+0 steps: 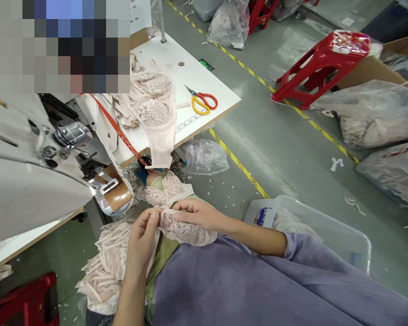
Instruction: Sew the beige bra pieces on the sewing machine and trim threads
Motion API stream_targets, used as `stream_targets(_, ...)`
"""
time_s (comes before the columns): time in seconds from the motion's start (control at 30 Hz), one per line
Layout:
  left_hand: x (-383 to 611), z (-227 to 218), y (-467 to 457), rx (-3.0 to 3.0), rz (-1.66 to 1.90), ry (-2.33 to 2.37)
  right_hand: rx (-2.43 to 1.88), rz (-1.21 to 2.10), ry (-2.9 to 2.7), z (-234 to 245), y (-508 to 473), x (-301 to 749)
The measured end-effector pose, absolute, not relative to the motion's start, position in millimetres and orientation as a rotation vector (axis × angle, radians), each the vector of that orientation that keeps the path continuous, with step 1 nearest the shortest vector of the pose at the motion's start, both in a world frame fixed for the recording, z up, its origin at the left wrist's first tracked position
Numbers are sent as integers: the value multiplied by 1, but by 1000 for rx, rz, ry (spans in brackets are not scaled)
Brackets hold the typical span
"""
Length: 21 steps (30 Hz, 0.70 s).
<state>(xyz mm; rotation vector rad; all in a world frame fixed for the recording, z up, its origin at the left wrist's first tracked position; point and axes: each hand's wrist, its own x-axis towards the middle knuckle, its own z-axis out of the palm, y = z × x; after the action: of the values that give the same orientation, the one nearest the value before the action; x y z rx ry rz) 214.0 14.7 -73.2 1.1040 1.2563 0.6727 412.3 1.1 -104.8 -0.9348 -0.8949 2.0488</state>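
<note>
Pinching one edge of a lace bra (190,234), the left hand (145,228) presses thumb to fingers, its forearm rising from below; the right hand (195,213) (fingers curled) grips close beside it, forearm slanting across, the bra touching the purple cloth (238,280).

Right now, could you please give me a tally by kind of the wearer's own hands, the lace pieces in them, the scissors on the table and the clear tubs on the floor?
Hands: 2 (left hand, right hand)
Lace piece held: 1
Scissors: 1 pair
Clear tub: 1
Total: 5
</note>
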Motion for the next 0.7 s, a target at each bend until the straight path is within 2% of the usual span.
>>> stream_targets(0.2,222,-67,14,1281,698,1331,-979,1970,-1051,-109,0,413)
stream_targets(0.4,233,-74,10,1194,786,1379,-1022,1848,-1222,-108,-5,410)
stream_targets(0.7,228,-84,18,1151,620,1172,-1167,1591,-1133,-101,-25,414)
